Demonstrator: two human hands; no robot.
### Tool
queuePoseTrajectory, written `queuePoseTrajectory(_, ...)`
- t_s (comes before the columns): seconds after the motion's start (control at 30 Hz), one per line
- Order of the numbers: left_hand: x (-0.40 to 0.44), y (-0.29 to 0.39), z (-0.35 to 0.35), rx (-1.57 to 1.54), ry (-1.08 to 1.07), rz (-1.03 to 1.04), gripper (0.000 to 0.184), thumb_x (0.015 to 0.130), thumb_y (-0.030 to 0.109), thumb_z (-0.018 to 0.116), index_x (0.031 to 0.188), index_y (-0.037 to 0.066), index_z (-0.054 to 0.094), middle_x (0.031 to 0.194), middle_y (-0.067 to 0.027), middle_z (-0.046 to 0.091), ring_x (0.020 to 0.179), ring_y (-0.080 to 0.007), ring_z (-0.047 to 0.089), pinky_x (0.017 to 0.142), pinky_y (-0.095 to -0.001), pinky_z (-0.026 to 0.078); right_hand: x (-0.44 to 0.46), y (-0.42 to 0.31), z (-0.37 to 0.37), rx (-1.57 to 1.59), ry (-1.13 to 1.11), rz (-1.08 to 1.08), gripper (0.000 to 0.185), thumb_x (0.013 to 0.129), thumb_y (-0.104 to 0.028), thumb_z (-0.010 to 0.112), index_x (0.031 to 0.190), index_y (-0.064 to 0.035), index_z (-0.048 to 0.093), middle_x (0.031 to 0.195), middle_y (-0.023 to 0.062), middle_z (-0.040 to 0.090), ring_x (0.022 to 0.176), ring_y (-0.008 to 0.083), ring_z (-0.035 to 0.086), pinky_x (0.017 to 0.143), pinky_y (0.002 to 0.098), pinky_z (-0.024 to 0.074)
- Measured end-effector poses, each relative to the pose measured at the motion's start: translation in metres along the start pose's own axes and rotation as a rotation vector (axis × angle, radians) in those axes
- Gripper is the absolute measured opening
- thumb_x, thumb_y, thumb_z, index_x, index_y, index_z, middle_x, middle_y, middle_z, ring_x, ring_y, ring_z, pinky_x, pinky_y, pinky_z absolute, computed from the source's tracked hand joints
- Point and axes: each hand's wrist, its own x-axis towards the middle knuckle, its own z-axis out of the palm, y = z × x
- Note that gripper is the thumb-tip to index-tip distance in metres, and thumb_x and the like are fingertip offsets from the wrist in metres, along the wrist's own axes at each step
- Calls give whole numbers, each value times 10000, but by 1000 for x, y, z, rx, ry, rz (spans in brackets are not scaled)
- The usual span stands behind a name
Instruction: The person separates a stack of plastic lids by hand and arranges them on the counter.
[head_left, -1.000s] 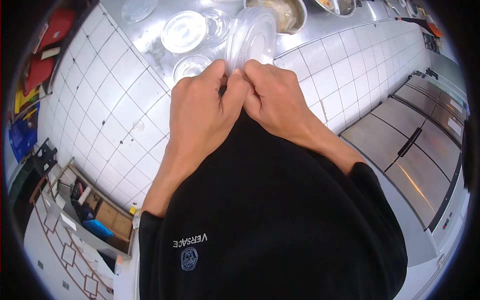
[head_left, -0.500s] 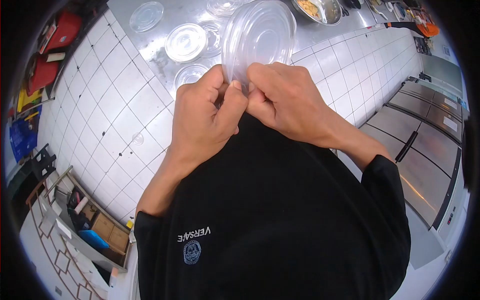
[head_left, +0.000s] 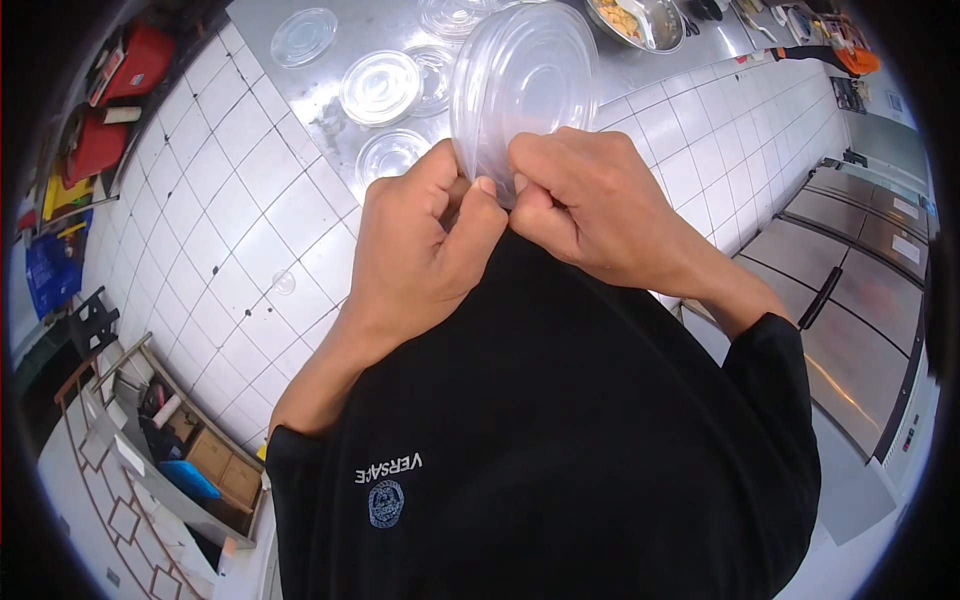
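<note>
Both hands pinch the near edge of a stack of clear round plastic lids (head_left: 530,85), held tilted up in front of my chest. My left hand (head_left: 415,250) is closed on its left side, the thumb pressing on the rim. On the right side, my right hand (head_left: 605,205) is closed with curled fingers against the same edge. The fingertips of the two hands almost meet. How many lids are in the stack I cannot tell. Behind it, more clear lids lie on the steel table, among them a whitish lid (head_left: 381,87) and a nearer lid (head_left: 393,158).
The steel table (head_left: 315,115) runs across the top. On it, a metal bowl (head_left: 665,32) holds yellowish food and a utensil. White floor tiles (head_left: 230,220) stretch to the left, with a small clear disc (head_left: 284,282). A steel refrigerator (head_left: 865,300) stands at right.
The held lids and both hands sit slightly lower and further right in the picture. The table and floor have shifted slightly too. Both hands keep their grip.
</note>
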Motion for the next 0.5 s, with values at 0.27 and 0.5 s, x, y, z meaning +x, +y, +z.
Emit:
queuePoseTrajectory(0.27, -9, -12, -6, 51, 22, 85, 182, 923, 92, 648, 832, -14, 530, 516, -46, 492, 442, -89, 426, 444, -289, 330, 0, -5, -3, 86, -87, 37, 125, 831, -44, 603, 771, -40, 494, 640, 106, 501, 562, 289, 505, 537, 386, 405)
queuePoseTrajectory(0.5, -7, 0, -16, 357, 173, 386, 264, 844, 160, 807, 848, 25, 580, 674, -52, 618, 491, -157, 569, 461, -284, 439, -4, -3, 21, 545, 220, 45, 257, 949, -97, 599, 1191, -10, 598, 1126, 102, 616, 1028, 205, 632, 869, 345, 545)
